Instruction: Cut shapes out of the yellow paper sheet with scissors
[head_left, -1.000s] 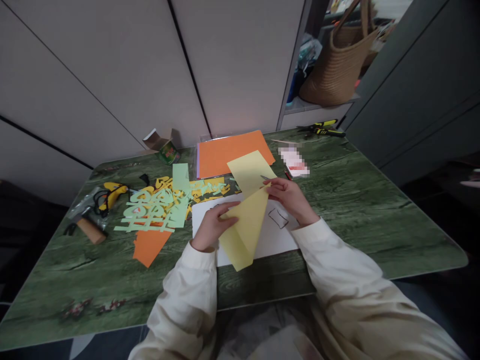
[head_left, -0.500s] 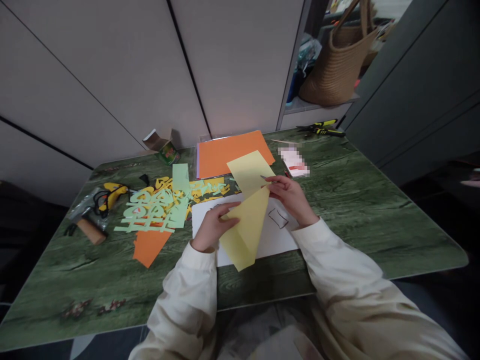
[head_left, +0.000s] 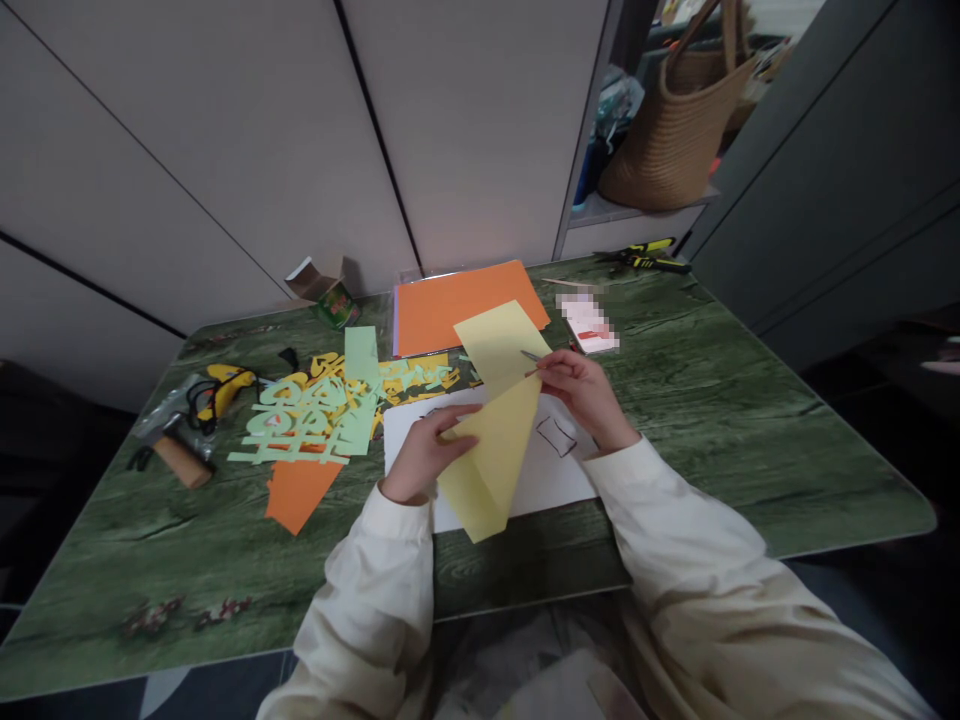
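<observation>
My left hand is closed on the left side of a yellow paper sheet, thumb on top, holding it tilted above the table. My right hand grips what look like small scissors. Their narrow blades point left, slightly apart, at the upper right corner of that sheet; the handles are hidden in my fingers. Behind the blades a paler yellow paper part overlaps an orange sheet; whether it joins the held sheet I cannot tell. Below lies white paper with a dark four-sided outline drawn on it.
Green and yellow paper cut-outs lie left, beside an orange scrap, a hammer and a yellow-black tool. At the back are an open box, orange sheets, a pixelated pink-white item and pliers.
The blades have opened a little and now show farther out of my right hand. The lower edge of the held yellow sheet has shifted slightly left. My left hand is nearly still.
</observation>
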